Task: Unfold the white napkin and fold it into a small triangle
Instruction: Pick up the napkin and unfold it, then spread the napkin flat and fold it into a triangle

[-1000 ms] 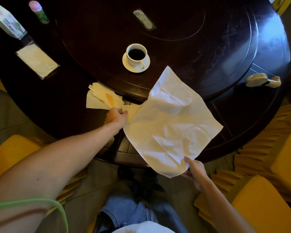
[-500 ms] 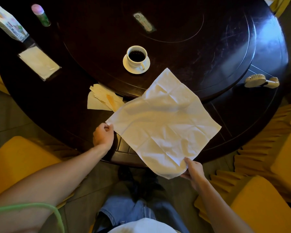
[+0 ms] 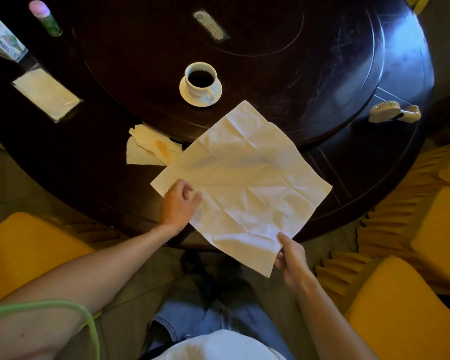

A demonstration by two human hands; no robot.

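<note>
Napkin [image 3: 244, 183] lies open, diamond-wise, on desk [image 3: 348, 74] edge, near corner overhanging. Right hand [image 3: 291, 258] pinches that corner between thumb and fingers. Left hand [image 3: 178, 203], fingers loosely curled, holds nothing, rests on left corner. Likely light, limp, creased; slides easily. Take hold at corners.
</note>
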